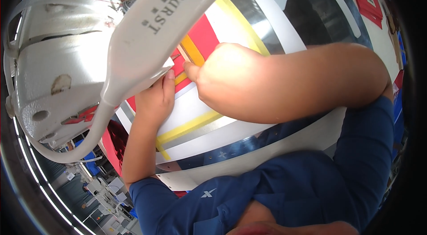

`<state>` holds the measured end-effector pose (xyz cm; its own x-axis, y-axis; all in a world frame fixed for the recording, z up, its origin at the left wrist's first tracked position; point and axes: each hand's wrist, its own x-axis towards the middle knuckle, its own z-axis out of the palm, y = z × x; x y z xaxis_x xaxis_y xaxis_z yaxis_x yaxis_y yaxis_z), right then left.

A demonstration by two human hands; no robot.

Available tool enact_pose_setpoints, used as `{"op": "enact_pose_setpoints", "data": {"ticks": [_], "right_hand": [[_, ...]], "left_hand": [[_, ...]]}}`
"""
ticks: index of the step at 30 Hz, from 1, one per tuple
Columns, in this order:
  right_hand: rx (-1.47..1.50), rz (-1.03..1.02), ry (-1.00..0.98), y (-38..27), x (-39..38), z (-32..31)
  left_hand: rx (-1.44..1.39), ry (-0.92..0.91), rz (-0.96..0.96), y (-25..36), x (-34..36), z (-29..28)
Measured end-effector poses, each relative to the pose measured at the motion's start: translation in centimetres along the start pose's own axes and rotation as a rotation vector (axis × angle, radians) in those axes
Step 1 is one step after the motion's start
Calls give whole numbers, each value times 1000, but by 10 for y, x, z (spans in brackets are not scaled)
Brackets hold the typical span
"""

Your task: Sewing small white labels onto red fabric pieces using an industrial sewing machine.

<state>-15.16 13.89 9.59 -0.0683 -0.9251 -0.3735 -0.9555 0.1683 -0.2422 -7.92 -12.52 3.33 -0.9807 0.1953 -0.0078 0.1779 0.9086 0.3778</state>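
Observation:
A red sheet with orange-yellow stripes [205,39] lies under the needle area of a white sewing machine [66,61]. My left hand [155,100] rests at its near left side, a digit stretched out toward a small white block-like part [168,64]. Its other fingers are partly hidden behind the white lamp [153,26]. From the right, my right hand [224,72] reaches in, one finger extended and its tip pressing on the striped sheet beside a narrow pale strip. The remaining fingers are curled underneath, out of sight. Nothing held shows in either hand.
The lamp's thick white cable [73,157] loops down at the left. Red-handled snips [82,115] appear against the machine body. Yellow tape [191,127] borders the white work surface. Red printed pieces [364,1] lie at the far right. Long white strips [338,1] lie at the back.

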Motion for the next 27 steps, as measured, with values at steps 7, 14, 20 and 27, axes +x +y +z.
{"op": "enact_pose_setpoints", "data": {"ticks": [7, 14, 20, 27], "right_hand": [[-30, 77, -151, 3, 8, -13], [-71, 65, 8, 6, -1, 11], [-134, -13, 313, 6, -6, 17], [-115, 7, 103, -10, -2, -3]], "left_hand": [[-64, 83, 101, -13, 15, 1], [-54, 70, 86, -5, 16, 1], [4, 66, -9, 3, 13, -5], [41, 13, -88, 5, -3, -4]]}}
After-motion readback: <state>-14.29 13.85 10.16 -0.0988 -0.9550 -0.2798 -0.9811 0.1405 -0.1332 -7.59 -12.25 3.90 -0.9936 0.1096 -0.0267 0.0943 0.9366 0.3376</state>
